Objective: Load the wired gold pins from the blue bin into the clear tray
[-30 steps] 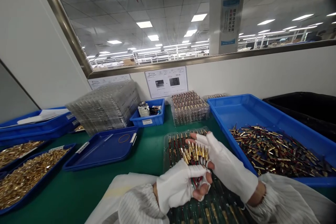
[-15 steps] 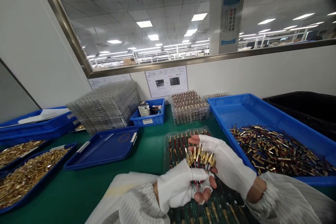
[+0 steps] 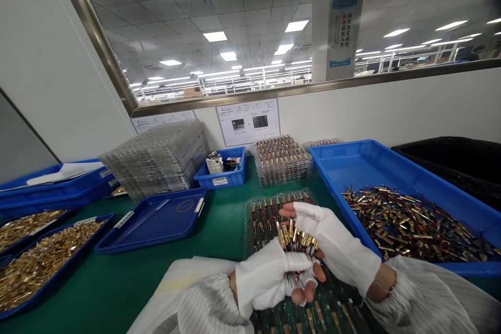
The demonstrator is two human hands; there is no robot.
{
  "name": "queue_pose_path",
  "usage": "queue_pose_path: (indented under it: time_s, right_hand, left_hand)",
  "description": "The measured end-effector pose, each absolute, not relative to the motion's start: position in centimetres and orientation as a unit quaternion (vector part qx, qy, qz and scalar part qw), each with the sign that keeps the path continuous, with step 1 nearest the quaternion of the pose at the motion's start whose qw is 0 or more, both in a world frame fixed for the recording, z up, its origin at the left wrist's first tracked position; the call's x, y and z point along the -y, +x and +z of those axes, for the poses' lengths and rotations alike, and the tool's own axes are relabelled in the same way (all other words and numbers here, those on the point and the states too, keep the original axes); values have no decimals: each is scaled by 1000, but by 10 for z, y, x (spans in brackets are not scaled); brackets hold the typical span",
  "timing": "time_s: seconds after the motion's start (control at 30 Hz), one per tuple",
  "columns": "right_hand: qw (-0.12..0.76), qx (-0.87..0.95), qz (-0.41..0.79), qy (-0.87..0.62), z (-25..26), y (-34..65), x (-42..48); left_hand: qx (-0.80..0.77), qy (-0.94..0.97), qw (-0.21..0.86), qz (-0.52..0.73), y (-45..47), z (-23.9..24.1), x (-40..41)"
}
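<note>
My left hand (image 3: 270,275), in a white glove with bare fingertips, is closed around a bundle of wired brass cylinders (image 3: 296,237). Their gold ends point up and away, and thin red, black and green wires trail below the thumb. My right hand (image 3: 331,237), gloved alike, curves round the far right side of the bundle against the gold ends; its palm side is hidden. Beneath both hands lies a clear plastic tray (image 3: 248,227) with rows of the same parts, partly covered by my hands and sleeves.
At right, a large blue bin (image 3: 352,159) holds a loose heap of wired parts. Behind stand stacked filled trays (image 3: 284,162), a small blue box (image 3: 238,180) and stacked clear trays (image 3: 156,159). At left are a flat blue tray (image 3: 156,219) and brass pieces (image 3: 50,250) in trays.
Some gold ends in the bundle have tipped lower and spread a little. My right hand has shifted slightly against them; the left has hardly moved.
</note>
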State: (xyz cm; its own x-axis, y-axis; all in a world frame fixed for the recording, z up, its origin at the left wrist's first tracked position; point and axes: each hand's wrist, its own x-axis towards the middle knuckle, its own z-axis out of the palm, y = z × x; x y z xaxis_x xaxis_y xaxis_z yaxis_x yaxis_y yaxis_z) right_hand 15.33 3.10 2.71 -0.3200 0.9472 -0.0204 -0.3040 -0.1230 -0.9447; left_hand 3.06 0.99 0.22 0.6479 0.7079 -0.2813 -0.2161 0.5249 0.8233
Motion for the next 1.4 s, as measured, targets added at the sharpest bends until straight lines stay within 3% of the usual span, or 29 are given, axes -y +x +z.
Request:
queue_pose_path:
  time_s: [0.3, 0.53, 0.77, 0.97, 1.17, 1.4]
  right_hand:
    - [457, 426, 721, -300, 27, 156, -31]
    - [446, 557, 619, -328, 24, 154, -31]
    - [439, 498, 678, -315, 27, 156, -30]
    - [506, 510, 643, -266, 22, 156, -35]
    - [508, 513, 646, -249, 8, 149, -43]
    - [536, 482, 618, -316, 3, 148, -48]
  left_hand:
    - [-300, 405, 817, 279, 30, 2, -11]
    - [-309, 426, 795, 302, 33, -2, -9]
    - [-312, 447, 783, 299, 33, 3, -9]
    - [-409, 427, 675, 441, 35, -1, -17]
    - [-476, 391, 566, 549, 33, 2, -32]
    - [-503, 450, 523, 520, 29, -7, -35]
